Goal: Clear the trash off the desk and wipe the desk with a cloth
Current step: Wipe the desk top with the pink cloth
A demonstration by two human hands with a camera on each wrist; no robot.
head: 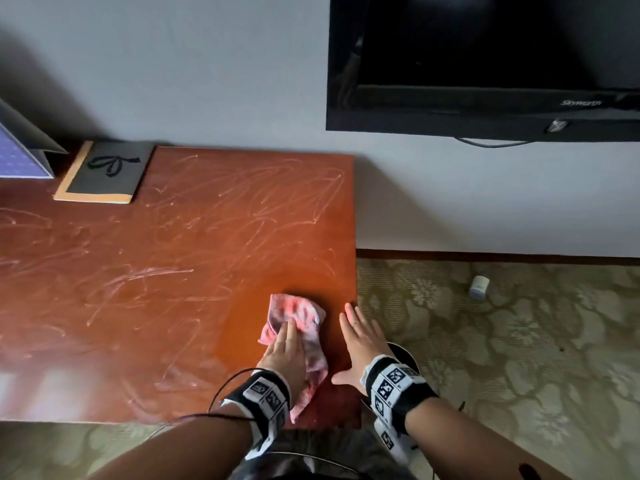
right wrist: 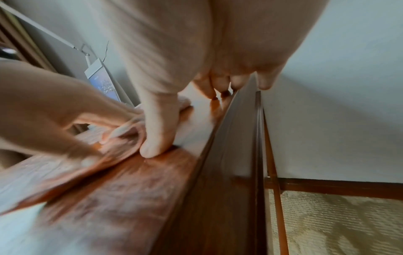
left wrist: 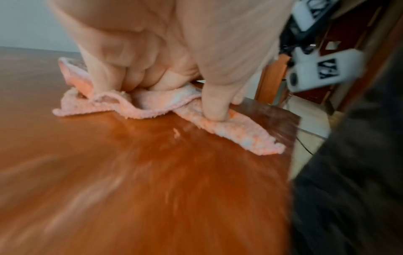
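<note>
Left hand (head: 284,355) flat, pressing pink cloth (head: 300,327) onto desk (head: 138,271); right hand (head: 360,341) open, empty, bracing beside. Risk: bunched cloth skipping streaks, slipping over the near edge.

- The left hand (head: 284,355) lies palm down with straight fingers pressing the cloth (head: 298,327), thumb (left wrist: 214,103) pushed into it.
- The right hand (head: 360,344) lies flat beside it, fingers straight, thumb spread toward the left hand, at the tabletop (head: 173,271) edge.
- Both forearms reach forward, each wrist banded.
</note>
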